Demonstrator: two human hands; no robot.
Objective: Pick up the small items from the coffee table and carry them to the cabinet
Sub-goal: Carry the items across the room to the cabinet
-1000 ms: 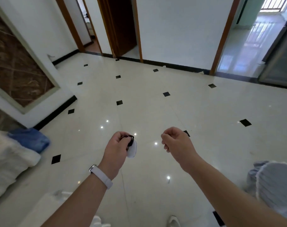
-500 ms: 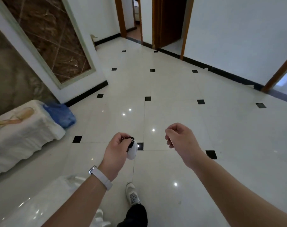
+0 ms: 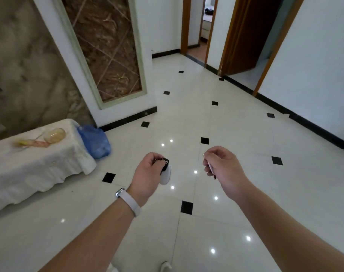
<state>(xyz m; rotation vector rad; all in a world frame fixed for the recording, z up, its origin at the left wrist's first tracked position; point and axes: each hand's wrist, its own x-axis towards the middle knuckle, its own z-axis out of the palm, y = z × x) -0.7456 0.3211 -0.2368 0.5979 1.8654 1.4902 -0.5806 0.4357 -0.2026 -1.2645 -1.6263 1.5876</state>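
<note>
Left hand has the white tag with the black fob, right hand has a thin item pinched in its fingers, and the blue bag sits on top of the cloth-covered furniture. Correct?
Not quite: in the head view the blue bag lies on the floor against the end of the cloth-covered furniture, not on it. The left hand does hold the white tag and fob; the right hand pinches a thin item.

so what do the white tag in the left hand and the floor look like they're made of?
White tag: looks like smooth matte plastic, an even oval with no glare; its dark upper part is too small to judge. It hangs from the left hand. Floor: polished glossy tile, likely ceramic or stone, given the sharp light reflections and grout lines.
</note>
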